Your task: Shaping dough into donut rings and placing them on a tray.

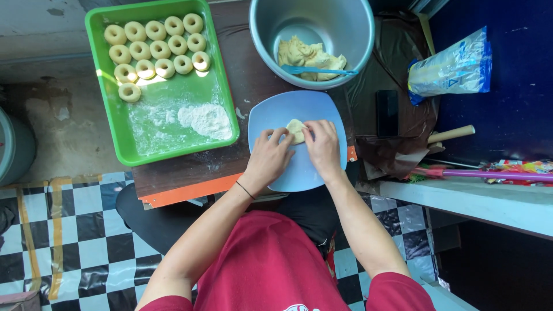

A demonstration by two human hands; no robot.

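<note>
1. Both hands pinch one small pale lump of dough (pixel 296 130): I see my left hand (pixel 268 158) curl its fingertips onto the near-left edge, while my right hand (pixel 322 147) presses thumb and fingers on the right side. Neither hand is slack; each grasps the dough.
2. That dough sits on the square light-blue plastic plate (pixel 299 173), towards its far half, with my wrists over the near half.
3. Beyond the plate stands a round grey metal pot (pixel 345 23) holding more pale dough, with a blue plastic spatula (pixel 319 71) laid across it.
4. To the left lies a green rectangular plastic tray (pixel 109 109) with rows of ring-shaped dough pieces (pixel 155 49) at its far end and a heap of white flour (pixel 204 118) nearer me.
5. Risk, as I judge it: the plate overhangs the near edge of the brown table (pixel 173 170), so hard pressing could tip it. Sticky dough could also tear between the fingers if pulled unevenly.
</note>
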